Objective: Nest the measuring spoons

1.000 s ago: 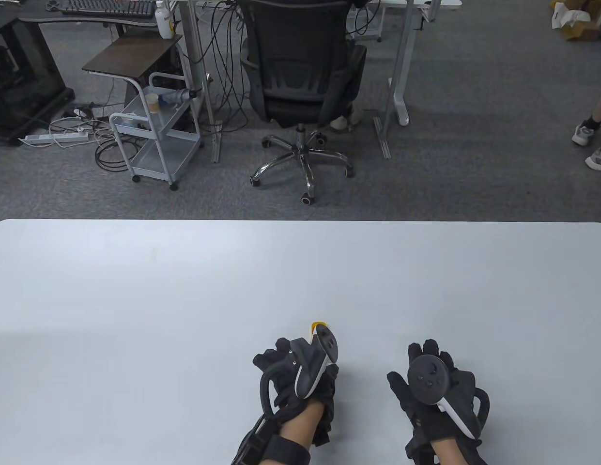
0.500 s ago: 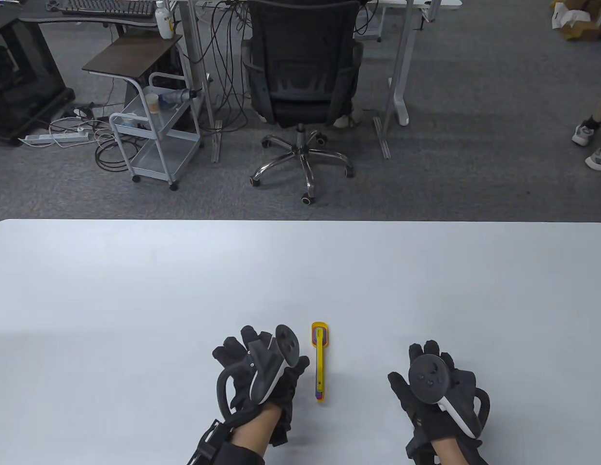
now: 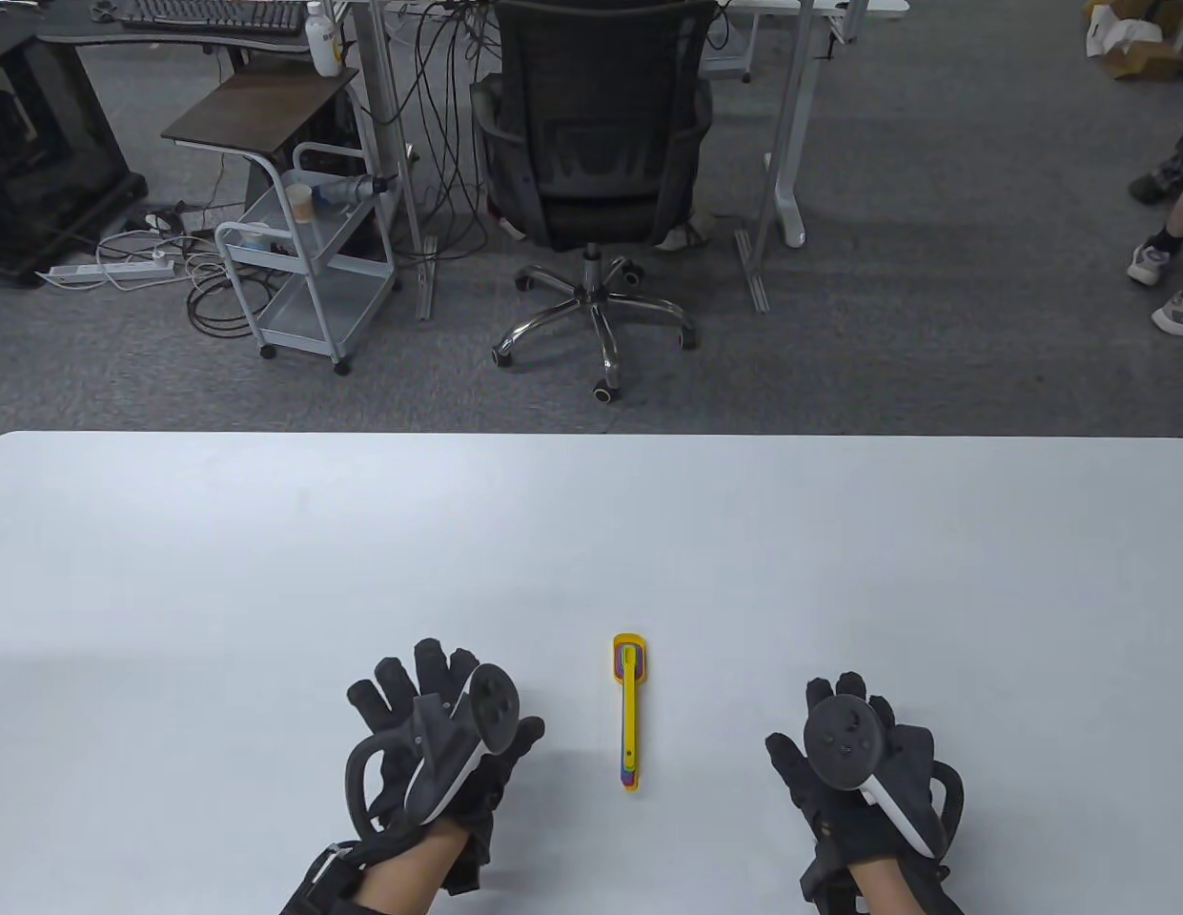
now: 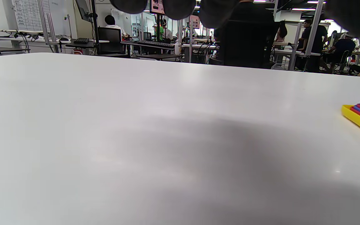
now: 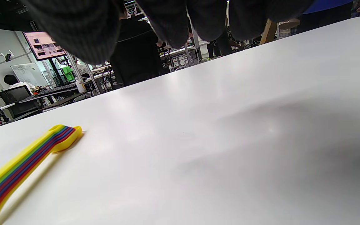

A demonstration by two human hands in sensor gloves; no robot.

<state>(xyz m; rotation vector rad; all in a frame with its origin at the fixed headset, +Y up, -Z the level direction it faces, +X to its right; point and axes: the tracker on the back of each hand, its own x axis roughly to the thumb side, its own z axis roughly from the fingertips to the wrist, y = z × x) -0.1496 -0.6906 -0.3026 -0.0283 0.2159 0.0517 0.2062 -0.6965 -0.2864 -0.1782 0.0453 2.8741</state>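
While both hands lie flat, the nested measuring spoons rest between them.
Left hand and right hand spread on the surface, touching nothing else.

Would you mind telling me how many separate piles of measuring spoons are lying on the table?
1. The nested spoon stack lies on the white table between the left hand and right hand, touched by neither. No loose spoon shows; the hands could hide one.

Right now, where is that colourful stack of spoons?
In the table view the nested spoons lie on the white table, between the left hand and right hand, touching neither.
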